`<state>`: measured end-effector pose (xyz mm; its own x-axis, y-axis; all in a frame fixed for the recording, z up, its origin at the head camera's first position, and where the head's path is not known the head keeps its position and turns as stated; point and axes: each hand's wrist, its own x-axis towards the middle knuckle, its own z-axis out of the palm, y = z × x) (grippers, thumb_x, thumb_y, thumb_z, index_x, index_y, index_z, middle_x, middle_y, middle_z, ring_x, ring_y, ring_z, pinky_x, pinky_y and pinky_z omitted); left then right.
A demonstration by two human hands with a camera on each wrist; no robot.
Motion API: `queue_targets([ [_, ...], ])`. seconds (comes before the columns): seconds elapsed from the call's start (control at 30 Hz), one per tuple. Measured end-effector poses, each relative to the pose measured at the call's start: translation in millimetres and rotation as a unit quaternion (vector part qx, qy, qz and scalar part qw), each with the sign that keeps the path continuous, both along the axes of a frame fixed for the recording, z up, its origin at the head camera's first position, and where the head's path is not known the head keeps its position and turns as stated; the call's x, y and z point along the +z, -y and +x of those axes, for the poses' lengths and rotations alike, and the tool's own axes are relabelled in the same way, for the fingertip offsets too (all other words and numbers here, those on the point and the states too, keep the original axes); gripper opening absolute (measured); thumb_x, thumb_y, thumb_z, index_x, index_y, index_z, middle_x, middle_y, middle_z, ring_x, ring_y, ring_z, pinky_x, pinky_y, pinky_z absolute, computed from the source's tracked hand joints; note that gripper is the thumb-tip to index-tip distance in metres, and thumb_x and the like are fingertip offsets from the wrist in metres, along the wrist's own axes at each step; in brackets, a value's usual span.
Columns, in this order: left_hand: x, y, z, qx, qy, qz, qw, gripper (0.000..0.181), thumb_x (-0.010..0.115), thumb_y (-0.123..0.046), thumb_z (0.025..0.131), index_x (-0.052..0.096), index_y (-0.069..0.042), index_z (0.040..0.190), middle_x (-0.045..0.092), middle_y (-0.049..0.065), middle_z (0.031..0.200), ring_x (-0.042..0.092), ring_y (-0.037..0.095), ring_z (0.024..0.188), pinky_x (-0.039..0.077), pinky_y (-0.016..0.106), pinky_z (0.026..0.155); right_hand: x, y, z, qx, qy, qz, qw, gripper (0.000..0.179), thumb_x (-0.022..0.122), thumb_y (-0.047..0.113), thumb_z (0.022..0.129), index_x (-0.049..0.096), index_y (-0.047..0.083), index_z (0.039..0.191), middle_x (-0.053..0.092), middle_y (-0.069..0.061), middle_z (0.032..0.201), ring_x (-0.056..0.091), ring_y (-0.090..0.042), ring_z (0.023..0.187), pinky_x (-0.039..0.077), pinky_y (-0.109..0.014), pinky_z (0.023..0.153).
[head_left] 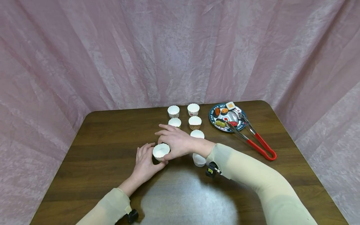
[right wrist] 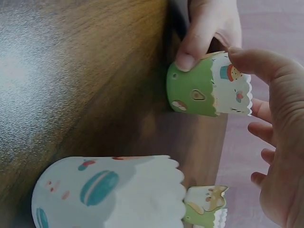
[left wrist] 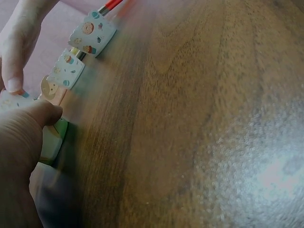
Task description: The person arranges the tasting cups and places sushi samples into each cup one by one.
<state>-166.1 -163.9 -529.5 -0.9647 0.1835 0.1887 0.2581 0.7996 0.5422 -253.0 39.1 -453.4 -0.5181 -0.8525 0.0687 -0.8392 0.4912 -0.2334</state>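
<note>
Two paper baking cups sit one inside the other between the hands. The outer green cup (right wrist: 192, 90) has an avocado print, and a white patterned cup (right wrist: 233, 88) shows above its rim. My left hand (head_left: 144, 164) grips the green cup, thumb pressed on its near side and fingers round the far side. From the right, my right hand (head_left: 178, 142) pinches the white cup near its scalloped rim, as the right wrist view shows. In the head view only the white inside of the upper cup (head_left: 161, 150) is plain.
More baking cups stand in two columns, including a back left cup (head_left: 173, 111), a back right cup (head_left: 193, 109) and a near right cup (head_left: 199, 160) by the right forearm. Red-handled tongs (head_left: 261, 145) lie across a patterned plate (head_left: 211, 118) with several sushi-like pieces. A pink curtain (head_left: 168, 56) hangs behind.
</note>
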Motion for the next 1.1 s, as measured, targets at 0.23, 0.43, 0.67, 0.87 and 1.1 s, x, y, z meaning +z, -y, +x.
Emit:
queue_targets([
  [0.23,0.7,0.6,-0.4,0.003,0.004,-0.002,1.0,0.078,0.086,-0.045,0.08,0.055,-0.005,0.138,0.046,0.014,0.147,0.028,0.037,0.144,0.005,0.064,0.12,12.4,-4.2,-1.2,-0.005,-0.009,-0.028,0.9995,0.052,0.081,0.059,0.077,0.068,0.025,0.114,0.046,0.002,0.156,0.013,-0.025,0.156,0.017,-0.042,0.123],
  [0.43,-0.5,2.6,-0.1,0.001,0.002,0.001,1.0,0.07,0.088,-0.045,0.079,0.059,-0.005,0.129,0.048,0.013,0.146,0.03,0.037,0.143,0.006,0.065,0.119,24.4,-16.6,-8.0,-0.018,-0.013,-0.054,0.9983,0.052,0.081,0.058,0.078,0.067,0.025,0.116,0.045,0.001,0.157,0.011,-0.024,0.156,0.017,-0.047,0.123],
  [0.67,-0.9,6.3,1.8,0.0,0.002,0.008,1.0,0.068,0.089,-0.045,0.077,0.06,-0.006,0.124,0.048,0.016,0.148,0.031,0.038,0.143,0.006,0.064,0.119,31.8,-36.0,-19.7,-0.047,-0.027,-0.06,0.9967,0.053,0.079,0.058,0.079,0.067,0.024,0.118,0.042,0.0,0.159,0.01,-0.025,0.156,0.017,-0.052,0.122],
  [0.87,0.6,7.8,5.0,-0.002,-0.001,0.006,1.0,0.068,0.089,-0.045,0.077,0.06,-0.006,0.124,0.048,0.016,0.148,0.031,0.039,0.143,0.007,0.064,0.119,21.9,-49.6,-27.2,-0.063,-0.041,-0.041,0.9964,0.053,0.08,0.057,0.079,0.07,0.021,0.118,0.039,-0.005,0.161,0.012,-0.033,0.155,0.018,-0.058,0.121],
  [1.1,-0.4,7.9,8.5,-0.006,0.002,0.0,1.0,0.068,0.089,-0.045,0.077,0.06,-0.008,0.125,0.047,0.015,0.149,0.03,0.039,0.144,0.007,0.062,0.12,1.5,-56.4,-31.0,-0.078,-0.04,-0.003,0.9961,0.055,0.08,0.06,0.08,0.072,0.023,0.12,0.034,-0.008,0.164,0.008,-0.036,0.155,0.013,-0.062,0.121],
])
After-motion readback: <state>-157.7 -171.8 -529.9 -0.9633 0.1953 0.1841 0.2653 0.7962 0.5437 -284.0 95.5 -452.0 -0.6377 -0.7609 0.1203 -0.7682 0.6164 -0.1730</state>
